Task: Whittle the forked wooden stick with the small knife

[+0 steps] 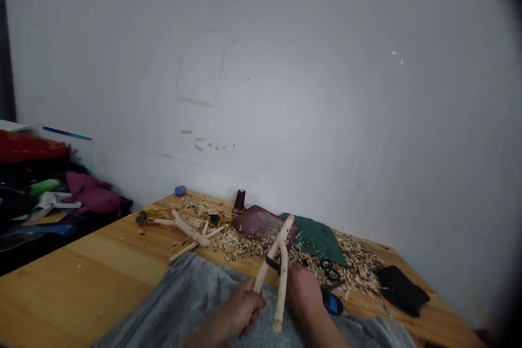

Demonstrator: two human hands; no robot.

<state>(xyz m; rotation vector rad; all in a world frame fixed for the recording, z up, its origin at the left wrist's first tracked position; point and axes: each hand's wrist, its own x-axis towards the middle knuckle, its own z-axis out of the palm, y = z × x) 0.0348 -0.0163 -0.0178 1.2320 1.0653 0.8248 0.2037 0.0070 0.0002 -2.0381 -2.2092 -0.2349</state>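
Observation:
My left hand [247, 305] is wrapped round one arm of a peeled, Y-shaped forked branch [282, 277], which is held up over grey cloth on my lap. My right hand [304, 287] is closed on a knife [272, 264]; its dark blade crosses the branch just below the fork. A black and blue handle end [333, 302] shows past the right hand, in line with the blade. Part of the blade is hidden behind the branch, and most of my right fingers are out of sight behind the branch and hand.
Wood shavings [361, 266] cover much of the wooden table [73, 277]. Another forked branch [190, 231] lies left, near a purple thread spool [240, 199]. Maroon [259, 222] and green sheets [320, 239], scissors [329, 270] and a black piece [403, 289] lie about. A wall stands behind.

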